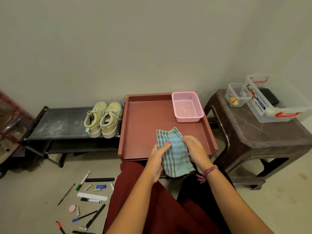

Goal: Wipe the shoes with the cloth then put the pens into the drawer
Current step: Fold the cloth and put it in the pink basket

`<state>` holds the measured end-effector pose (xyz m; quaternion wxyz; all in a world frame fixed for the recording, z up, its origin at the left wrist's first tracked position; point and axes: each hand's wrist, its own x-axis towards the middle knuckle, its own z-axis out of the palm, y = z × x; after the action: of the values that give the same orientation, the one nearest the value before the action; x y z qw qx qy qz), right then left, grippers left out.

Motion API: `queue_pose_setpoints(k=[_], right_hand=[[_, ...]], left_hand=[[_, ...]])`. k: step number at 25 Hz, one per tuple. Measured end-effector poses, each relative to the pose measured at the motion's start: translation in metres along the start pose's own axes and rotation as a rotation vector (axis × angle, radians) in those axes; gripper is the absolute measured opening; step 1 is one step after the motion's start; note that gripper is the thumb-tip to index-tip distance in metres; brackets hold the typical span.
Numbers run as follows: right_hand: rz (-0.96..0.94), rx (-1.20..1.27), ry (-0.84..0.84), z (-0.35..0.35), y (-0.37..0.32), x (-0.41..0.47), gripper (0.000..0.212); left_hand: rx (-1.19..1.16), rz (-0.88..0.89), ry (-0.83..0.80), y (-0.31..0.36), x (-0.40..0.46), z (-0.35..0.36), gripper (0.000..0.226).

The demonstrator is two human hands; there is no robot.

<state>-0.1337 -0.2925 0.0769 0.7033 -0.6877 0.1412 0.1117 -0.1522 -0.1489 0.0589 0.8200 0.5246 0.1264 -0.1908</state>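
A folded blue-green striped cloth [173, 151] hangs over the front edge of the reddish-brown drawer cabinet top [143, 129]. My left hand [157, 159] grips its left side and my right hand [196, 152] grips its right side. A pair of pale yellow-green shoes [103, 119] stands on the right end of a low black shoe rack [57, 123], left of the cabinet. Several pens and markers [84, 201] lie scattered on the floor at the lower left. The cabinet's drawer front is hidden behind my arms and the cloth.
An empty pink mesh basket [187, 107] sits at the cabinet top's back right. A brown plastic stool [256, 132] to the right carries clear plastic containers [273, 100]. My legs in dark red cloth [152, 208] fill the lower centre. Red-framed clutter [10, 122] stands at far left.
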Motion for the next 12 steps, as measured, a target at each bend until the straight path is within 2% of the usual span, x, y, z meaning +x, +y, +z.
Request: queue_pose_setpoints(k=[2, 5, 9, 12], right_hand=[[-0.081, -0.061, -0.047, 0.001, -0.004, 0.002, 0.027], [-0.175, -0.154, 0.008, -0.001, -0.010, 0.011, 0.026], [0.007, 0.125, 0.020, -0.005, -0.020, 0.021, 0.017], [0.106, 0.260, -0.058, -0.007, -0.020, 0.028, 0.034]], left_hand=[[0.001, -0.012, -0.013, 0.005, 0.002, 0.004, 0.040], [0.028, -0.014, 0.008, 0.010, 0.005, 0.008, 0.042], [0.071, 0.024, 0.021, 0.014, 0.012, 0.006, 0.036], [0.072, 0.022, 0.016, 0.021, 0.018, 0.010, 0.036]])
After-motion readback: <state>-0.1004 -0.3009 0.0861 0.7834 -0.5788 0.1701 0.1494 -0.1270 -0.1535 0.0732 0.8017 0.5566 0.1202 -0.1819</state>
